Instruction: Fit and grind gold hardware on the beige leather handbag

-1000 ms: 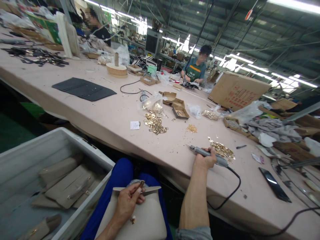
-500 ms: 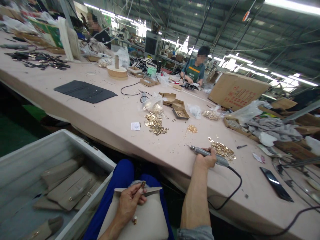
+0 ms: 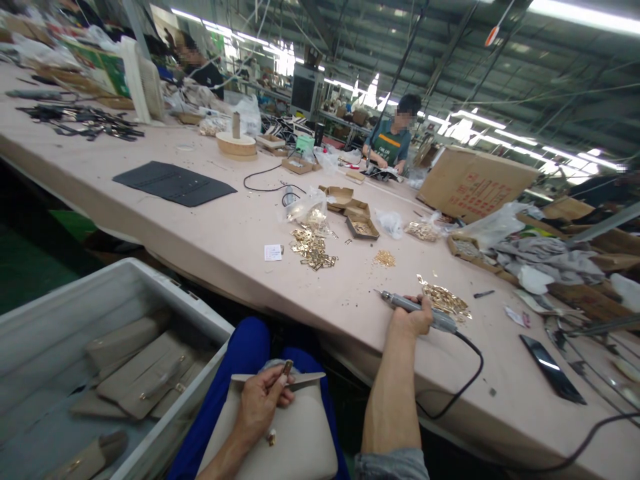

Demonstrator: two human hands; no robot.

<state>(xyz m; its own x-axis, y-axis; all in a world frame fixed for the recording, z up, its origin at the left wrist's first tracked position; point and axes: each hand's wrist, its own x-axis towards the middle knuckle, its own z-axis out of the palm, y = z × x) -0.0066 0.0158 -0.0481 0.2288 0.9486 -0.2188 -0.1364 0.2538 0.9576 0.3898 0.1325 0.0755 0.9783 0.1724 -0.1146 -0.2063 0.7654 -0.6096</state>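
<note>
Left hand: the left hand [image 3: 263, 403] rests on the beige bag [image 3: 300, 447] that lies across the lap. Its fingers are curled in, and thumb and fingertips pinch a small brass fitting [image 3: 287, 367] at the bag's top edge.
Right hand: the right hand [image 3: 413, 321] is closed in a fist round the grey power screwdriver [image 3: 400, 303]. The tool lies low over the table [image 3: 225, 233] close to its near edge, with its tip pointing left.
Cord: a black cord [image 3: 467, 380] leaves the tool's rear and loops toward the near edge.
Gold hardware: a pile of gold pieces [image 3: 445, 300] sits just beyond the right hand. A larger heap of clasps [image 3: 313, 248] lies mid-table, with a small scatter of screws [image 3: 384, 258] between the two.
Bin: a white bin [image 3: 60, 313] stands below the table's near edge, left of the knees, and holds more beige bags [image 3: 140, 377].
Far edge: a co-worker [image 3: 393, 140] sits there, with a cardboard box [image 3: 475, 180] to their right.
</note>
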